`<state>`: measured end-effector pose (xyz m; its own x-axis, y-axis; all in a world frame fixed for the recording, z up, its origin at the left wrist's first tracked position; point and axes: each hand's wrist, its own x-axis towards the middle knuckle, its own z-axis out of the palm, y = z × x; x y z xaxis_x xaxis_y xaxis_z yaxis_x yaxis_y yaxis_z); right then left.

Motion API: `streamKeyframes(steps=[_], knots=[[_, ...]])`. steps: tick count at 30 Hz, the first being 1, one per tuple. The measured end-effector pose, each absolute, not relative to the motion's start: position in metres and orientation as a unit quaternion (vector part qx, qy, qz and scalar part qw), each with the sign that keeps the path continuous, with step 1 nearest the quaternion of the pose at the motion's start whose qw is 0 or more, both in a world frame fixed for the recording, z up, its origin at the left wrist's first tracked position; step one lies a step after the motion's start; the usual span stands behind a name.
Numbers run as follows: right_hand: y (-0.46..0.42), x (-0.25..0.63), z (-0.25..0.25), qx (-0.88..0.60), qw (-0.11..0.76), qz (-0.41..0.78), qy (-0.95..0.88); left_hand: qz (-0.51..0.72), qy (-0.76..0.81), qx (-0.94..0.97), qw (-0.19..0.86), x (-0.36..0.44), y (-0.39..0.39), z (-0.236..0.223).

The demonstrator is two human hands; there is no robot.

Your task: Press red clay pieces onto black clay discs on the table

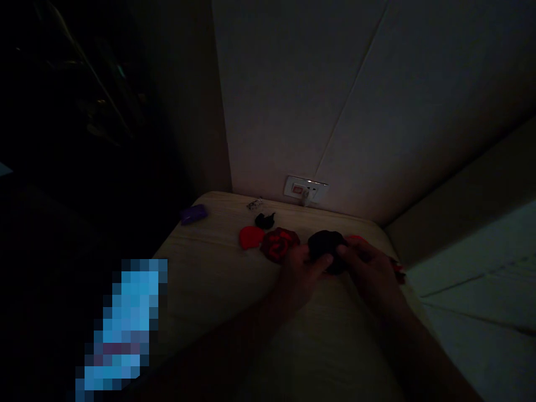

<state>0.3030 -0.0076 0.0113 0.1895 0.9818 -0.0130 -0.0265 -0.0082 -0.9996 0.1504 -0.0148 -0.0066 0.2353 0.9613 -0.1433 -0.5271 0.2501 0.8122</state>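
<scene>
A flat, round black piece [325, 245], soft-looking like modelling clay, is held between my two hands. My left hand [302, 274] grips its left edge, thumb on top. On the right side my right hand [372, 269] has its fingers closed on the edge. Some red shows just under the black piece and behind my right hand. Left of my hands lies a dark red round piece with a brighter red swirl [280, 245], and beside it a flat red disc [250, 238]. A small black lump [265, 220] sits behind them.
A purple packet [194, 214] lies at the left edge of the pale wooden table [234, 296]. A crumpled clear wrapper [254, 204] is near the wall. On the wall is a socket plate [305, 190] with a plug. A blurred-out bright blue patch [125, 318] is at lower left. The room is dim.
</scene>
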Motion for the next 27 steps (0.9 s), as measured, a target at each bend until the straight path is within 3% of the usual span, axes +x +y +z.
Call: streamKeyframes(steps=[14,27], knots=[[-0.005,0.306,0.016,-0.515,0.477,0.534,-0.472,0.539,0.373,0.312,0.687,0.140,-0.002,-0.002],[-0.008,0.300,0.021,-0.496,0.486,0.576,-0.431,0.570,0.394,0.349,0.631,0.135,-0.002,0.002]])
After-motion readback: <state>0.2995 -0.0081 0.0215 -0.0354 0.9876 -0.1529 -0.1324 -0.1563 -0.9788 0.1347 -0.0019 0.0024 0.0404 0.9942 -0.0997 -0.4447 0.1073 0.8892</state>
